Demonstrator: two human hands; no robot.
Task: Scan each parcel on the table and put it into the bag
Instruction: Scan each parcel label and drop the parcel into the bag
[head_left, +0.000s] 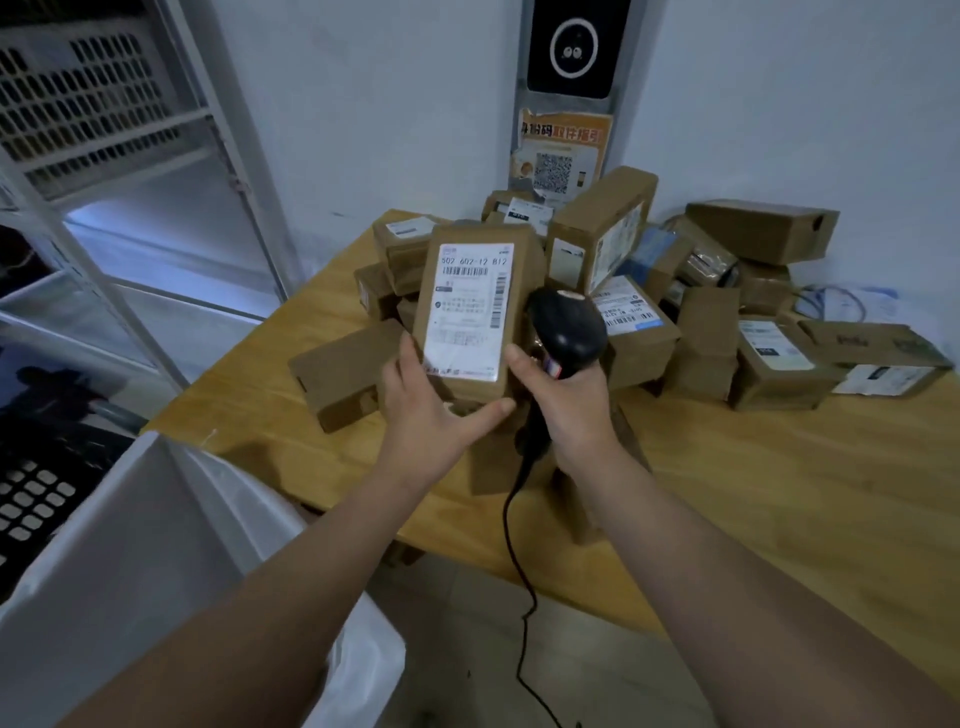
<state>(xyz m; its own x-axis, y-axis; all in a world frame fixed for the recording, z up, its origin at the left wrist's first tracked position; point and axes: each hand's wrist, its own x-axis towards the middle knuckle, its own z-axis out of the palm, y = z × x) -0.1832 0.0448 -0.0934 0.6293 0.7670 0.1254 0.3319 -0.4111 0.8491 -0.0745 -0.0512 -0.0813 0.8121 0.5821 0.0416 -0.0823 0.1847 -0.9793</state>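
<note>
The fingers of the left hand cup the lower end of a labelled parcel, thumb beneath, standing it upright with the label facing the person. The right hand is wrapped round a black scanner at the parcel's three o'clock. I'd say aim its head squarely at the barcode and hold the box steady. The white bag sits at eight o'clock, beside the desk.

Pale wall, white metal shelving, grey floor.
</note>
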